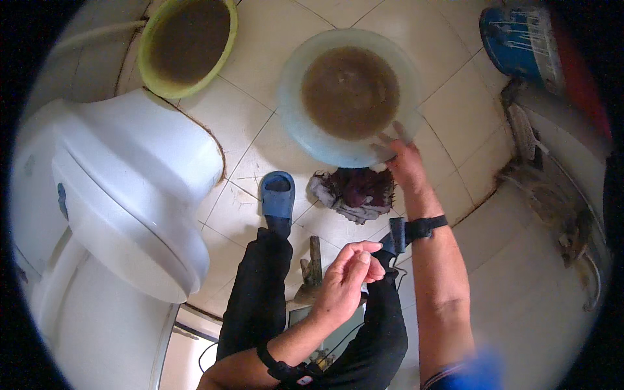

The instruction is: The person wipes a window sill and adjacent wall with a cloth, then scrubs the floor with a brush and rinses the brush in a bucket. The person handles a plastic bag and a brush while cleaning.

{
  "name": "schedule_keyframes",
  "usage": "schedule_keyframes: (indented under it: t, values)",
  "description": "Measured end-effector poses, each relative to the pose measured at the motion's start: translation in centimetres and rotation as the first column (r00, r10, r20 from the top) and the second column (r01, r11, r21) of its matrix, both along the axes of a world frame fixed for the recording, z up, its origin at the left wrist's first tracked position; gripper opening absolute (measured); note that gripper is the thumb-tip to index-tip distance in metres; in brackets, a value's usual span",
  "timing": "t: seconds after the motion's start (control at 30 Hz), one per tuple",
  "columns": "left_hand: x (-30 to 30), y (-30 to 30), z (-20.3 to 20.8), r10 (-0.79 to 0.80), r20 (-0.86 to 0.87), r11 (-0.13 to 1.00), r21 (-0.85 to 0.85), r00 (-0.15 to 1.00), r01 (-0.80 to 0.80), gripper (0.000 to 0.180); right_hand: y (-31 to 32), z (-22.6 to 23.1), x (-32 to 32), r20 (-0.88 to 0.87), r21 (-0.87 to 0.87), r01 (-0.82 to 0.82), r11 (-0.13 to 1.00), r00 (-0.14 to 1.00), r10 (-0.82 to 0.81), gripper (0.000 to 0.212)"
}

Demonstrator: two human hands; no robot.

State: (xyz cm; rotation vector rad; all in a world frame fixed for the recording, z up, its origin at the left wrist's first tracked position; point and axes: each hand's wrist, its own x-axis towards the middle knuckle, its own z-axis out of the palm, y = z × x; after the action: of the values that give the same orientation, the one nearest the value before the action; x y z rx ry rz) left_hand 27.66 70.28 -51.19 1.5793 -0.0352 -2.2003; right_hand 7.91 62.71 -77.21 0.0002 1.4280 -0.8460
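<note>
Right hand fingers grip basin rim | left hand loosely curled, empty, nearer than basin | cloth beside basin

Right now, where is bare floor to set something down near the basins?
Bare tiles lie between the green basin and pale basin, and right of it toward the blue bucket. Crowded: below it, by right hand, cloth heap, blue slipper.
</note>
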Motion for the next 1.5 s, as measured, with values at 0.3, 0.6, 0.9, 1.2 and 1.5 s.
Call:
schedule_keyframes:
  t: [0.3,0.6,0.9,1.2,1.5]
  values:
    - [-0.4,0.0,-0.4,-0.088,-0.022,0.996,0.033,0.996,0.088,0.033,0.5,-0.7,-5.9,-0.042,0.023,-0.016,1.0,0.999,0.017,0.078]
    - [-2.7,0.4,-0.8,-0.104,0.004,0.994,0.032,0.995,0.104,0.032,3.7,-3.8,-7.0,0.057,0.087,0.02,0.996,0.998,-0.025,0.072]
    - [-2.6,0.0,-1.2,-0.06,0.027,0.995,0.087,0.998,0.058,0.029,12.9,-1.8,-2.4,-0.49,0.324,-0.393,0.861,0.708,0.508,0.074]
    - [-2.2,0.8,-1.6,-0.103,0.051,0.987,0.129,0.993,0.096,0.028,18.9,-4.8,3.1,-0.398,0.713,-0.666,0.219,-0.128,0.908,0.049]
    - [-1.9,1.9,-2.5,-0.22,0.115,0.976,0.033,0.969,0.217,0.028,21.6,11.0,4.2,-0.151,0.07,-0.841,0.536,0.522,0.839,0.032]
